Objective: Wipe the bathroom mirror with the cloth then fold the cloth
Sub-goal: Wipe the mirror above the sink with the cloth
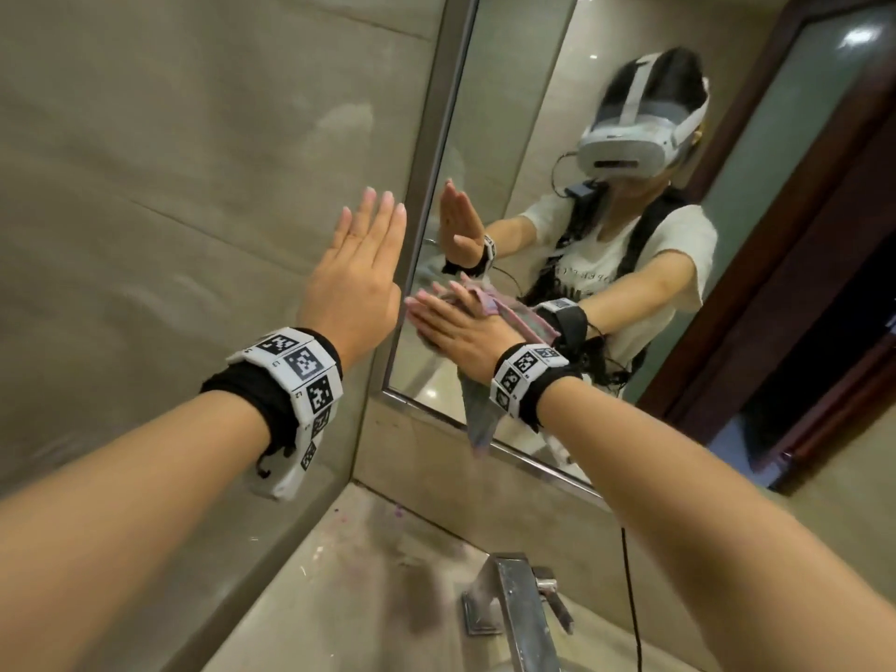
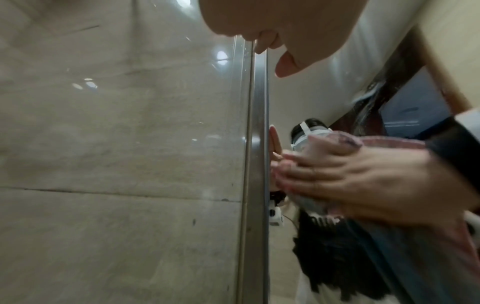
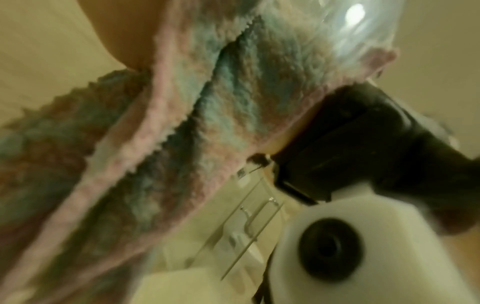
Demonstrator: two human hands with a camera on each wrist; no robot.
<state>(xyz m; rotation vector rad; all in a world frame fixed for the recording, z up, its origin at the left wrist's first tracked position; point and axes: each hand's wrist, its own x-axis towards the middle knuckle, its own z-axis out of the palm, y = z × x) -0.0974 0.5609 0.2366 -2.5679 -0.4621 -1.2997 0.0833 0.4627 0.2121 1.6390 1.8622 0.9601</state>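
right hand [image 1: 458,334] flat with straight fingers [image 1: 426,310] close together pressing the cloth [image 1: 477,419] against the mirror [image 1: 523,114] near its lower left corner, left hand [image 1: 356,278] raised, fingers straight and together, beside the mirror frame [image 1: 429,152] by the tiled wall [image 1: 194,162], faucet [image 1: 519,608] on the bench [image 1: 349,574] below

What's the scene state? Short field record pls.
left hand: flat, fingers straight, on the wall tile beside the mirror frame
right hand: flat, pressing cloth to the glass
cloth: pink-grey, unfolded, corner hanging below the hand
mirror: lower left corner being wiped
faucet: below, untouched
stage: wiping; fold not yet done
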